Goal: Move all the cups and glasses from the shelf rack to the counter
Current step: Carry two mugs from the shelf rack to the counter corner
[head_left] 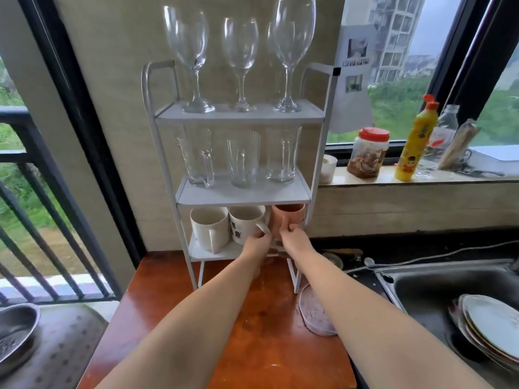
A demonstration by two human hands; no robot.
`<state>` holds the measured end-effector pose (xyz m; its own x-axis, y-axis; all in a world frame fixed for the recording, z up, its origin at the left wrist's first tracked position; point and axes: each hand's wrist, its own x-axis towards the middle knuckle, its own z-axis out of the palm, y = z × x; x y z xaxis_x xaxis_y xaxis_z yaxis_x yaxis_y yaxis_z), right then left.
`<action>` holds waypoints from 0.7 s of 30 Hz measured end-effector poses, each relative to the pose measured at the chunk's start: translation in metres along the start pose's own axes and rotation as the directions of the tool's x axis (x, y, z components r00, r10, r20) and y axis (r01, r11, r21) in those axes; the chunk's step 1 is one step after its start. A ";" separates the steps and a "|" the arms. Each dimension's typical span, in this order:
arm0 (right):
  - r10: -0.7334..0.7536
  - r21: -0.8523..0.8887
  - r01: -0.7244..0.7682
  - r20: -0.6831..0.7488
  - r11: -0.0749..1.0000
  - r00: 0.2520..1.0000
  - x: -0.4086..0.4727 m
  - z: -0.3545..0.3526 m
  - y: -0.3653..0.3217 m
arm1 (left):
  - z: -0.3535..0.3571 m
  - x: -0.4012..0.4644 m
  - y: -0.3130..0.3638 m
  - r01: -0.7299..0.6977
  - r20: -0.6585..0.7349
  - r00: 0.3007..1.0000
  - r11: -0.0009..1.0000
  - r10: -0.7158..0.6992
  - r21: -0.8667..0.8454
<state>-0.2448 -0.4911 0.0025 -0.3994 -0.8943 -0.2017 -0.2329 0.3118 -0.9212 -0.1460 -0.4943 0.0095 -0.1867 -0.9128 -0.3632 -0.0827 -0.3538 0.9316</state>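
A white three-tier shelf rack (pixel 165 164) stands at the back of the wooden counter (pixel 252 332). Three wine glasses (pixel 241 66) stand on its top tier and three clear glass mugs (pixel 244 161) on the middle tier. The bottom tier holds a plain white mug (pixel 207 228), a white mug with dark characters (pixel 241 223) and a pink cup (pixel 286 216). My left hand (pixel 257 244) curls its fingers round the handle of the lettered white mug. My right hand (pixel 293 238) grips the lower part of the pink cup.
A round pink trivet (pixel 311 313) lies on the counter by the rack's right foot. A steel sink (pixel 421 284) with stacked plates (pixel 488 327) is at right. Jars and bottles (pixel 415 141) line the windowsill. A metal bowl (pixel 16 327) sits at far left.
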 end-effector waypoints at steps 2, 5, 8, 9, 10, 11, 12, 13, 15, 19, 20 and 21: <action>0.052 0.107 -0.053 0.013 0.993 0.999 0.012 0.005 0.004 | 0.000 0.007 0.001 0.020 0.004 1.000 0.994 -0.020 -0.103; 0.076 0.131 -0.078 0.020 0.988 0.997 0.019 0.005 0.003 | -0.003 0.012 0.002 0.041 -0.002 0.999 0.986 -0.042 -0.159; 0.074 0.094 -0.076 0.031 0.993 0.997 0.021 0.005 0.004 | -0.004 0.010 0.001 0.031 -0.022 0.999 0.986 -0.035 -0.162; 0.057 0.070 -0.059 0.036 0.996 0.998 0.021 0.005 0.005 | -0.004 0.007 0.000 0.020 -0.025 0.999 0.989 -0.024 -0.146; 0.043 0.050 -0.045 0.039 0.998 0.998 0.021 0.006 0.007 | -0.005 0.006 -0.001 0.006 -0.027 1.000 0.992 -0.010 -0.124; 0.040 0.050 -0.043 0.051 0.998 0.998 0.020 0.008 0.010 | -0.006 0.004 -0.004 -0.005 -0.029 1.000 0.994 0.002 -0.106; 0.041 0.066 -0.046 0.066 0.997 0.997 0.017 0.009 0.011 | -0.007 0.002 -0.006 -0.016 -0.033 0.999 0.996 0.013 -0.090; 0.049 0.081 -0.056 0.080 0.995 0.996 0.018 0.010 0.015 | -0.009 0.000 -0.007 -0.023 -0.039 0.999 0.997 0.021 -0.073; 0.052 0.090 -0.062 0.107 0.994 0.993 0.009 0.008 0.016 | -0.014 -0.007 -0.011 -0.036 -0.054 0.998 0.998 0.034 -0.043; 0.047 0.202 -0.080 0.163 0.976 0.986 -0.011 0.003 0.020 | -0.021 -0.026 -0.019 -0.078 -0.073 0.994 0.997 0.079 0.015; 0.040 0.215 -0.078 0.176 0.973 0.984 -0.015 0.003 0.023 | -0.021 -0.032 -0.021 -0.088 -0.077 0.993 0.996 0.090 0.033; 0.029 0.220 -0.071 0.187 0.973 0.982 -0.022 0.003 0.026 | -0.023 -0.041 -0.025 -0.097 -0.087 0.991 0.994 0.101 0.046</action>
<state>-0.2389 -0.4642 -0.0180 -0.2328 -0.9291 -0.2873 -0.0033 0.2961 -0.9551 -0.1143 -0.4529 0.0014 -0.1080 -0.9581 -0.2655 -0.1096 -0.2539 0.9610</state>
